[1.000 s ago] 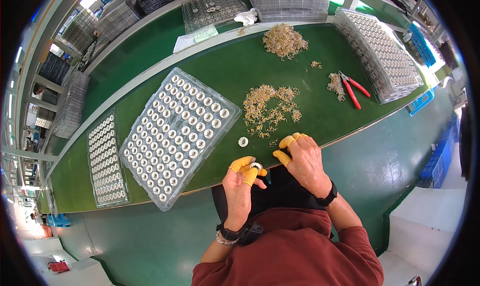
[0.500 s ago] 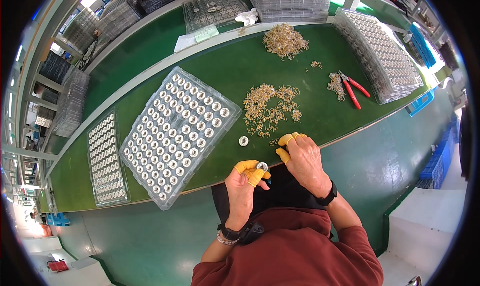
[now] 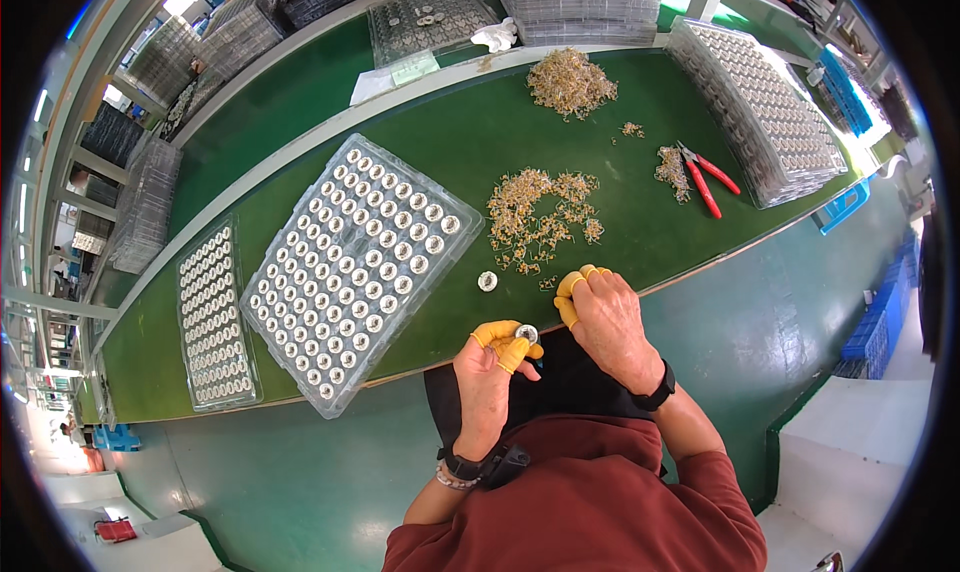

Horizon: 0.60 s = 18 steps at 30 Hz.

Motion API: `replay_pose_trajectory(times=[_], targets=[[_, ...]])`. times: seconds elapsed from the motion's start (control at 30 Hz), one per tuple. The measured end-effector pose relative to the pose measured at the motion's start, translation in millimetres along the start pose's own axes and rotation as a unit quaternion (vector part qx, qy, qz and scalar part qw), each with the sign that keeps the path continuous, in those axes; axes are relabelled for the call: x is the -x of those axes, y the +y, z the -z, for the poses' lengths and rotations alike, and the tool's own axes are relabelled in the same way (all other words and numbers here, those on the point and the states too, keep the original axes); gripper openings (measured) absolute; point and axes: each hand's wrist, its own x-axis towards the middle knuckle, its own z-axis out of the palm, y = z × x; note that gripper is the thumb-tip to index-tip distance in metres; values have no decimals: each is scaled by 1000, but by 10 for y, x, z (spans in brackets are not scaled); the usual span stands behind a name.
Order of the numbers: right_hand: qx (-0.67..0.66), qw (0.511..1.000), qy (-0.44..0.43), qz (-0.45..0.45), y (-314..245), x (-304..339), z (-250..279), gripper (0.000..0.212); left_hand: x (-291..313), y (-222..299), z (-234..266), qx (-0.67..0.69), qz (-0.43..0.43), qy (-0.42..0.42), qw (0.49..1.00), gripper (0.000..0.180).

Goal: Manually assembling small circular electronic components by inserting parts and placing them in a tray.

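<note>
Left hand [image 3: 484, 384] at the near edge of the bench [image 3: 655, 237], thumb and fingers in yellow caps [image 3: 512, 355], and they're pinching a white disc [image 3: 526, 332], its dark centre facing up! Over to the right hand [image 3: 612, 324], also at that edge, fingertips bunched close together; whether they grip anything, I cannot tell. Right beside them, a few small parts [image 3: 547, 284]. A second disc [image 3: 487, 282] lies alone on the green, between the big tray [image 3: 462, 222], loaded with rows of discs, and the right hand. Farther right, red-handled pliers [image 3: 704, 189] lie with jaws apart.
</note>
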Motion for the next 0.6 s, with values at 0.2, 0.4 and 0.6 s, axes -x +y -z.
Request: replay_pose_trajectory(times=[0.2,0.4,0.6], targets=[[10,1000,-23,-8,7,-3,14,12,-8,-3,-2,-7,7,-1,1000,17],[15,1000,-24,-9,-27,-10,44,10,-3,-6,0,-6,2,-2,1000,16],[-18,998,-37,-50,61,20,-19,9,-1,-6,-3,-7,3,1,1000,16]])
